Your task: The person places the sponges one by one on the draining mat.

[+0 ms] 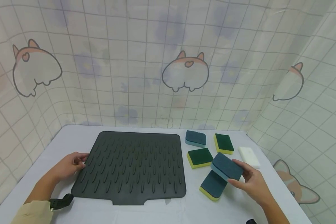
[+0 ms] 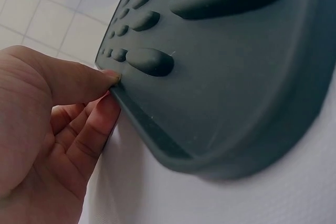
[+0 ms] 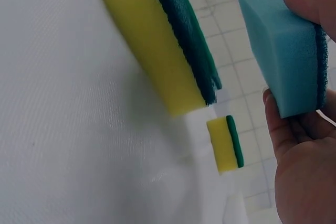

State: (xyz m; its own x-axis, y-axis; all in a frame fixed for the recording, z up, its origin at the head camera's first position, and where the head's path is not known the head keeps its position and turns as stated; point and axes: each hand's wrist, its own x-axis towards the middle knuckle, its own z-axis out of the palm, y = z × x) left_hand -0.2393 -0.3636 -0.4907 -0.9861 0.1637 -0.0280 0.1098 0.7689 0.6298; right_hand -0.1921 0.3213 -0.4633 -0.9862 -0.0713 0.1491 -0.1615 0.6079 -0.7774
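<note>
A dark grey rubber drying mat [image 1: 134,165] with raised oval ridges lies on the white table. My left hand [image 1: 70,166] pinches the mat's left edge between thumb and fingers, as the left wrist view shows with the thumb [image 2: 84,80] on top. On the right, my right hand [image 1: 253,180] holds a blue sponge [image 1: 226,166] with a darker scouring face, thumb on one side and fingers on the other. In the right wrist view this blue sponge [image 3: 283,51] is off the table. Below it in the head view lies a yellow sponge with a dark blue-green face [image 1: 213,184].
Two yellow sponges with green faces, one nearer [image 1: 200,157] and one farther [image 1: 224,143], lie right of the mat. Another blue sponge [image 1: 195,138] sits behind them. A white block [image 1: 249,157] lies near the right edge. Patterned curtain [image 1: 168,102] encloses the table's back and sides.
</note>
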